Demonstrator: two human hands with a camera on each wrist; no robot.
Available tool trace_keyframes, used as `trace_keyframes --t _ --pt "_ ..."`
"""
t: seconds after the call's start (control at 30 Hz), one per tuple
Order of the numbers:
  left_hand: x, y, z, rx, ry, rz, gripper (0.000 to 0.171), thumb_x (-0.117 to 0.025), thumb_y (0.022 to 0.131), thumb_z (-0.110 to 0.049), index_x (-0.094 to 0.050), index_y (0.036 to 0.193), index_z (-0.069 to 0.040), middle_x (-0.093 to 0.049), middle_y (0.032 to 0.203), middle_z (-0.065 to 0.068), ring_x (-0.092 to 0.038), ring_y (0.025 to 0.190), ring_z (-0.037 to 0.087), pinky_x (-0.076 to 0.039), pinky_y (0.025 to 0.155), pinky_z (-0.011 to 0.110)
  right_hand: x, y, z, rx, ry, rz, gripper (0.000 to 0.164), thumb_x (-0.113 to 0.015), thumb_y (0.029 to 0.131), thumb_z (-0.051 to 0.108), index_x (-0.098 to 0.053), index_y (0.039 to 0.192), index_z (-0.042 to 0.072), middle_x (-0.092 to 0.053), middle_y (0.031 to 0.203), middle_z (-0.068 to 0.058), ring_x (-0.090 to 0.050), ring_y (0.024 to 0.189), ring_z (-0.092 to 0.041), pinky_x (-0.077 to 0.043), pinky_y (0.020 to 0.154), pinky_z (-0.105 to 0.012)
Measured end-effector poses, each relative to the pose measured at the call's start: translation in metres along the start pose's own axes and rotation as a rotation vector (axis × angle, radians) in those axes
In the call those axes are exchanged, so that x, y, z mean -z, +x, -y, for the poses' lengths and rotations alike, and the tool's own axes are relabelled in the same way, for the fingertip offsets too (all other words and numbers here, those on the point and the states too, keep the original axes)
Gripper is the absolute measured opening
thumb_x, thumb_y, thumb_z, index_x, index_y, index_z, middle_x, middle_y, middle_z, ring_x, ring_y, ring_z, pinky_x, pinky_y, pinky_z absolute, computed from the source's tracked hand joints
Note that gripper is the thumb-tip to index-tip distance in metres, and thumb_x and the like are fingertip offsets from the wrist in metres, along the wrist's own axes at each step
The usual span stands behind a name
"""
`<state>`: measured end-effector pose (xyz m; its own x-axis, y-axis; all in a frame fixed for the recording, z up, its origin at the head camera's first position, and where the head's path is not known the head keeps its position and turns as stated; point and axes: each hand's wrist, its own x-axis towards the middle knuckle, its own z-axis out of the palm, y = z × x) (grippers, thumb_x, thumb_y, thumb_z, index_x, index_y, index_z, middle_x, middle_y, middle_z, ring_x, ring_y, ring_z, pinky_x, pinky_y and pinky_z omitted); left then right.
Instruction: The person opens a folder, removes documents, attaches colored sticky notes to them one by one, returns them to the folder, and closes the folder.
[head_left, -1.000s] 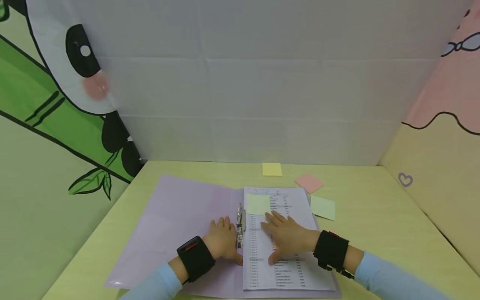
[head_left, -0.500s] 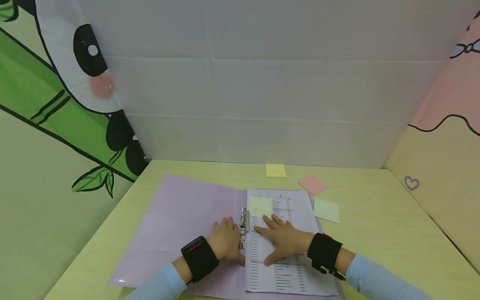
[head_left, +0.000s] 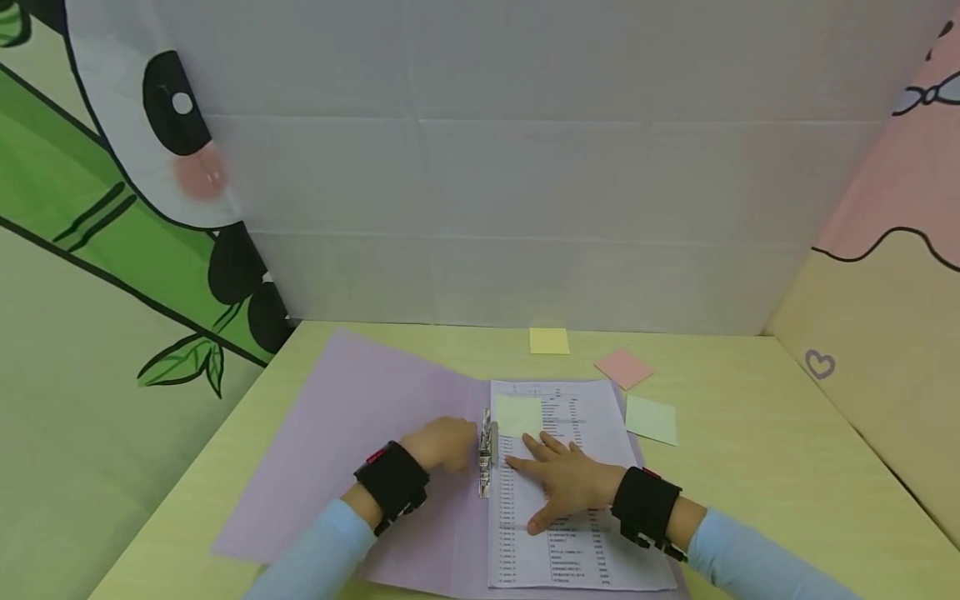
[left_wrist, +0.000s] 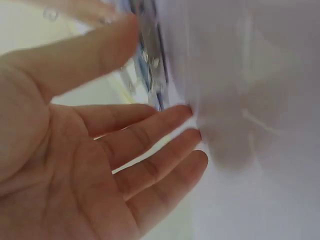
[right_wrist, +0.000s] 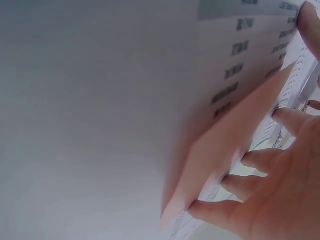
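Observation:
A purple folder (head_left: 360, 450) lies spread on the table, with a metal clip (head_left: 485, 462) along its middle. Printed sheets (head_left: 517, 542) rest on its right side, and a pale green sticky note (head_left: 519, 415) is on the top sheet. My right hand (head_left: 568, 485) rests on the sheets with fingers spread. Under its palm, the right wrist view shows a pink sticky note (right_wrist: 230, 145). My left hand (head_left: 441, 443) is over the folder's left cover, close to the clip. In the left wrist view its fingers (left_wrist: 155, 165) are extended, tips at the purple cover, holding nothing.
Loose notes lie beyond the folder: yellow (head_left: 549, 341), pink (head_left: 623, 368), and pale green (head_left: 651, 419), which sits beside the sheets' right edge. A light-coloured wall (head_left: 480, 208) stands behind the table (head_left: 765, 433). Patterned side walls flank it.
My left hand has lifted off and turned over, moving slightly away from me. The folder's left cover has shifted up a little. My right hand has slid slightly left on the sheets.

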<state>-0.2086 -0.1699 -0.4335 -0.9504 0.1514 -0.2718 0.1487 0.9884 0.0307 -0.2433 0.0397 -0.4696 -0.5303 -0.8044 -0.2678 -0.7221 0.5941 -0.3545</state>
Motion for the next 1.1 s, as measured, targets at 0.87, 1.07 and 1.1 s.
trace_keyframes --t 0.87,1.07,1.1 --pt "0.010 0.028 0.021 -0.078 -0.344 -0.337 0.012 -0.067 0.081 -0.010 -0.058 0.073 -0.011 -0.057 0.069 -0.001 -0.048 0.062 0.012 -0.039 0.057 0.025 -0.001 0.002 0.008 -0.033 -0.044 -0.005 0.108 -0.070 0.060 0.065 -0.027 0.145 0.012 -0.017 0.153 -0.007 -0.011 0.141 -0.032 -0.018 0.104 -0.063" --pt "0.016 0.002 0.009 -0.116 -0.253 -0.329 0.015 -0.068 0.079 -0.012 -0.058 0.069 -0.015 -0.055 0.065 -0.006 -0.046 0.059 0.009 -0.039 0.055 0.025 0.001 0.002 0.006 -0.039 -0.047 -0.019 0.109 -0.070 0.060 0.065 -0.028 0.144 0.012 -0.018 0.153 -0.008 -0.012 0.141 -0.032 -0.018 0.104 -0.064" --pt "0.016 -0.002 0.007 -0.125 -0.235 -0.322 0.015 -0.069 0.079 -0.012 -0.058 0.068 -0.015 -0.055 0.065 -0.006 -0.046 0.059 0.009 -0.039 0.054 0.024 0.001 0.002 0.005 -0.042 -0.043 -0.020 0.109 -0.070 0.060 0.065 -0.029 0.144 0.012 -0.018 0.153 -0.008 -0.012 0.141 -0.032 -0.018 0.103 -0.064"
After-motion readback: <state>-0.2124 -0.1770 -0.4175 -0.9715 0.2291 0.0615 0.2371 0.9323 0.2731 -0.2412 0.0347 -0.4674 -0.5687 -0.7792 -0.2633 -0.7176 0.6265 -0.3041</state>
